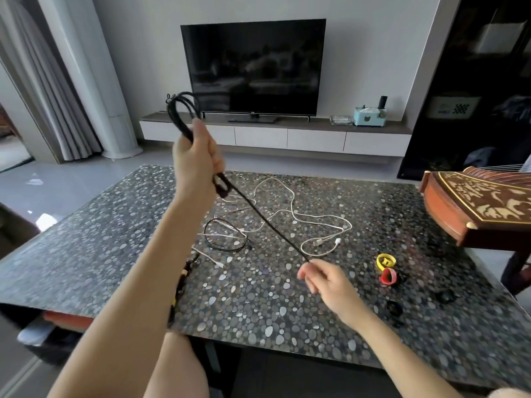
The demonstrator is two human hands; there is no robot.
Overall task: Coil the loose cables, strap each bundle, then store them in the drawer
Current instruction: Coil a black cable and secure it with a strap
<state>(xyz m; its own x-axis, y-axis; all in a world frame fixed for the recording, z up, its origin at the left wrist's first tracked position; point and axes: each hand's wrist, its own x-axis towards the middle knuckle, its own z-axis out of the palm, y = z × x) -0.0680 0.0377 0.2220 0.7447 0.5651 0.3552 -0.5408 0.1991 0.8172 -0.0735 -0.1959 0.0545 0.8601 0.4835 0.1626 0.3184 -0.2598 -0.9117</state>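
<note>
Facing television (253, 67), pebble-patterned table (86, 254), white cables (290, 208), maybe straps (386, 261)

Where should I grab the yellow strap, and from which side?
Probably pinch the left wall of the yellow strap from above, one finger inside its open loop: it lies curled on the table, and the red strap crowds its near side. The right hand is closest.

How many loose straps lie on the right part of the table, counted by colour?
yellow strap: 1
red strap: 1
black: 2, the front black strap and the right black strap
Total: 4
A dark shape further back on the table is too blurred to count.
</note>
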